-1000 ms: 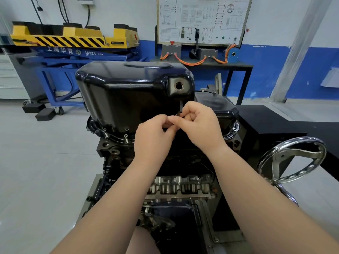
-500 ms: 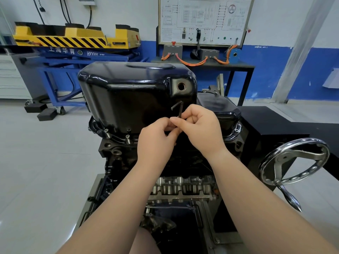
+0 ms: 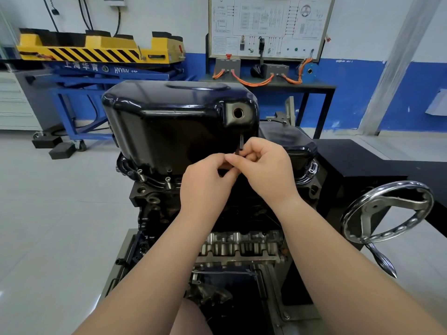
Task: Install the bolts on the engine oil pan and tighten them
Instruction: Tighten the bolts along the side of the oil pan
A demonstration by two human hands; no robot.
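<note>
A glossy black oil pan [image 3: 169, 124] sits upside-up on the inverted engine block [image 3: 154, 204], with an open drain hole [image 3: 239, 113] at its near right corner. Two bolts [image 3: 141, 175] stand partly raised in the pan's flange at the left. Both of my hands meet in front of the pan's near flange. My right hand [image 3: 263, 165] pinches a small black hex key [image 3: 241, 144], whose top pokes up above my fingers. My left hand [image 3: 205, 182] has its fingers curled at the key's lower end; what the fingertips hold is hidden.
A chrome handwheel [image 3: 387, 213] of the engine stand juts out at the right, beside a black bench [image 3: 362, 160]. Behind stand a blue and yellow lift table [image 3: 101, 59] and a wiring trainer board [image 3: 268, 27] on a desk. Grey floor lies to the left.
The hex key's bent top has turned between my fingers: it pointed left half a second ago and now stands nearly end-on. Both hands stay at the same spot on the flange.
</note>
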